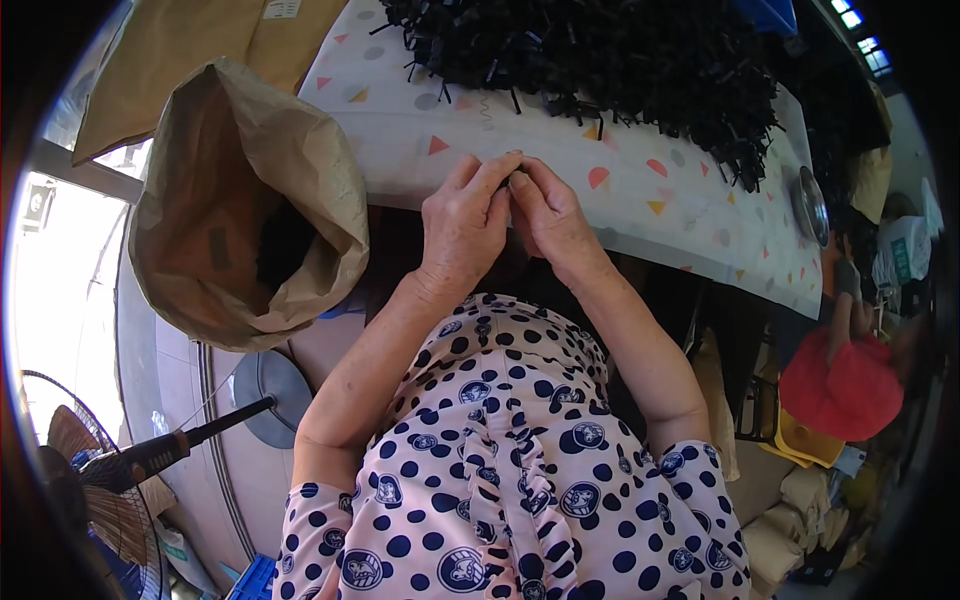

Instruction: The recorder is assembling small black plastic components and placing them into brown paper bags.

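Note:
Over the near edge of the table, my left hand [465,222] and my right hand [558,225] meet with their fingertips pinched together. Between them shows a bit of a small black part [507,183]; the fingers cover most of it, so its exact shape is hidden. Beyond my hands, a large heap of small black parts with thin stems [600,75] spreads over the patterned tablecloth [390,150]. To the left stands an open brown paper sack [335,185], with a dark mass [285,245] lying inside.
A metal bowl [812,205] sits at the table's right end. Flat brown paper sacks [215,50] lie at the far left. A fan [105,470] and a round dark base [270,400] are at lower left. Another person in a red top [842,385] is at the right.

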